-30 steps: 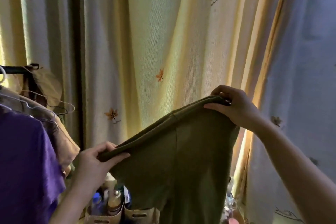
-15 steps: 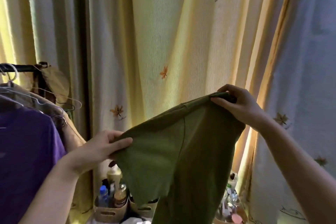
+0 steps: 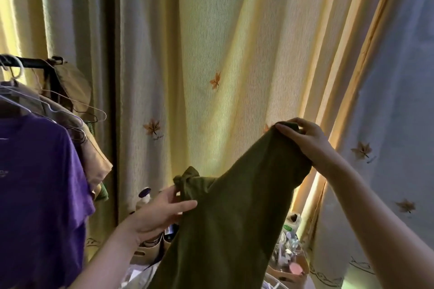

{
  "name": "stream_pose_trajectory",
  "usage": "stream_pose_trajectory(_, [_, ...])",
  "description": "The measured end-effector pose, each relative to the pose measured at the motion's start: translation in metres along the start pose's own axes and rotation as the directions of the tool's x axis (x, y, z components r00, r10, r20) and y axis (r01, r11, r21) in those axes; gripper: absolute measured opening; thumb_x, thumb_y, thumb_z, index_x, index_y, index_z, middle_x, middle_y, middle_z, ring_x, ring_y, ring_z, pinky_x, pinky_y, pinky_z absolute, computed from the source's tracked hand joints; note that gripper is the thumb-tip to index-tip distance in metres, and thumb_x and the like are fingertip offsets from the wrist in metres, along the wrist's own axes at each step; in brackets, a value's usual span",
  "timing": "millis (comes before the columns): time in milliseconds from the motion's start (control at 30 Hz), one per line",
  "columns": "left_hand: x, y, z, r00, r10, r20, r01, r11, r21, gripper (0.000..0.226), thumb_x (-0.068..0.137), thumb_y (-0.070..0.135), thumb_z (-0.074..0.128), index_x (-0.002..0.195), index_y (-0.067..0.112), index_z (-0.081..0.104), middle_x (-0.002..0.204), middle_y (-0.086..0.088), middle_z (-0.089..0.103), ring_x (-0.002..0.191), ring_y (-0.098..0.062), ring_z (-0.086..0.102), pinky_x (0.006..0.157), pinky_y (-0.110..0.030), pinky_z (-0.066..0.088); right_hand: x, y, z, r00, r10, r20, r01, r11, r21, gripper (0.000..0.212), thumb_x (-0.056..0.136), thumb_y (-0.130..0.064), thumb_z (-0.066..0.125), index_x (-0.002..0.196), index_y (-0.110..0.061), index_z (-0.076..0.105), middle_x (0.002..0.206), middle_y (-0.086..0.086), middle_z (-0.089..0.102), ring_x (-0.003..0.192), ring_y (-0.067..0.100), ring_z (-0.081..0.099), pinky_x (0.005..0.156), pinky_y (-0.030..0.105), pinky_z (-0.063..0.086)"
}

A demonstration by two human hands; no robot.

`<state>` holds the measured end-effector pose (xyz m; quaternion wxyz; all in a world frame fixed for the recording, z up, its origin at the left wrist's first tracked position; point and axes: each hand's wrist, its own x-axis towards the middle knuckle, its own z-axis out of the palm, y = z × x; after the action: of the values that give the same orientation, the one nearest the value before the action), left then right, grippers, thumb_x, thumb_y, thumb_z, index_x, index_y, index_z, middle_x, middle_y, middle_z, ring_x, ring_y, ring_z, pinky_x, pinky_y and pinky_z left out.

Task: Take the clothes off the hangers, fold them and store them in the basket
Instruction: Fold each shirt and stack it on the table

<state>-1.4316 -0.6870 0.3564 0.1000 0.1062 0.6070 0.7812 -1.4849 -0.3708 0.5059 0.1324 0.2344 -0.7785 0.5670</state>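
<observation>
Folding | our right hand gripped the green garment by its top corner | our left hand pinched its bunched edge, lower-left and nearer | long axis slanted between them

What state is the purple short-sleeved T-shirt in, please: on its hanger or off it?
On its hanger: the purple short-sleeved T-shirt hangs from a pale wire hanger under the dark rail.

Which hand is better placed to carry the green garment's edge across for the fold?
Probably the left hand: it pinches the bunched lower edge of the green garment, while the right hand anchors the top corner high.
</observation>
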Motion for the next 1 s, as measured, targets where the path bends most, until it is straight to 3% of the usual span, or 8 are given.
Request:
stream_pose_trajectory(100, [0.006,-0.002,0.005,0.983,0.080,-0.167,-0.048,0.981,0.186,0.046,0.077,0.026,0.068,0.119,0.012,0.054,0.109,0.004,0.071,0.101,-0.008,0.067,0.079,-0.023,0.052,0.001,0.003,-0.003,1.000,-0.016,0.013,0.016,1.000,-0.004,0.045,0.074,-0.038,0.065,0.109,-0.011,0.061,0.102,0.008,0.065,0.095,0.023,0.065,0.070,0.026,0.055])
stream_pose_trajectory(167, [0.010,-0.008,0.002,0.966,0.095,-0.242,-0.046,0.978,0.203,0.047,0.079,0.027,0.065,0.121,0.010,0.053,0.107,-0.001,0.072,0.101,-0.013,0.068,0.081,-0.026,0.054,0.002,0.002,-0.004,0.999,-0.037,0.033,0.038,0.999,-0.029,0.044,0.070,-0.036,0.070,0.107,-0.012,0.062,0.098,0.005,0.067,0.092,0.020,0.066,0.067,0.022,0.055])
stream_pose_trajectory(367, [0.030,-0.017,-0.013,0.850,0.093,-0.519,0.035,0.972,0.232,0.052,0.081,0.034,0.068,0.122,0.023,0.038,0.107,0.000,0.054,0.096,-0.012,0.054,0.083,-0.030,0.047,0.020,0.010,0.025,0.992,-0.126,-0.019,0.124,0.986,-0.109,0.026,0.083,-0.020,0.069,0.105,-0.011,0.059,0.108,0.003,0.062,0.107,0.020,0.059,0.088,0.032,0.051])
stream_pose_trajectory(567, [0.029,-0.013,-0.039,0.941,0.160,-0.299,-0.055,0.943,0.329,0.047,0.065,0.030,0.080,0.110,0.034,0.065,0.114,0.013,0.061,0.103,-0.002,0.055,0.070,-0.015,0.051,0.048,0.031,0.052,1.000,-0.007,0.007,0.008,0.994,-0.113,0.024,0.091,-0.023,0.060,0.111,-0.015,0.050,0.119,0.018,0.057,0.111,0.034,0.055,0.095,0.050,0.050])
stream_pose_trajectory(667, [0.033,-0.009,-0.047,0.902,0.237,-0.362,-0.084,0.917,0.391,0.039,0.072,0.016,0.078,0.107,0.030,0.067,0.108,0.012,0.063,0.104,-0.003,0.056,0.066,-0.013,0.051,0.062,0.025,0.063,0.997,-0.071,-0.002,0.070,0.989,-0.130,0.024,0.090,-0.024,0.061,0.109,-0.016,0.050,0.116,0.012,0.059,0.107,0.029,0.056,0.090,0.042,0.052])
stream_pose_trajectory(767, [0.038,0.001,-0.049,0.833,0.357,-0.423,-0.133,0.871,0.473,0.036,0.076,0.014,0.076,0.103,0.035,0.065,0.103,0.016,0.062,0.100,-0.002,0.056,0.077,-0.018,0.049,0.074,0.008,0.067,0.982,-0.189,-0.016,0.186,0.975,-0.123,0.024,0.089,-0.023,0.064,0.107,-0.015,0.051,0.102,-0.002,0.061,0.096,0.012,0.058,0.076,0.023,0.053])
stream_pose_trajectory(867, [0.034,0.005,-0.046,0.781,0.461,-0.421,-0.131,0.780,0.612,0.036,0.075,0.019,0.077,0.101,0.040,0.063,0.099,0.022,0.060,0.093,0.005,0.054,0.074,-0.012,0.046,0.071,-0.005,0.062,0.961,-0.275,0.013,0.275,0.955,-0.111,0.024,0.087,-0.023,0.066,0.105,-0.017,0.051,0.097,-0.004,0.061,0.091,0.007,0.059,0.072,0.024,0.054])
stream_pose_trajectory(1000, [0.015,-0.017,-0.044,0.903,0.305,-0.304,0.020,0.675,0.738,0.038,0.071,0.026,0.081,0.102,0.038,0.062,0.102,0.018,0.062,0.095,0.001,0.057,0.078,-0.017,0.048,0.042,0.000,0.045,0.934,-0.233,0.270,0.271,0.956,-0.110,0.036,0.080,-0.033,0.066,0.106,-0.010,0.054,0.099,0.012,0.063,0.093,0.029,0.064,0.074,0.041,0.057])
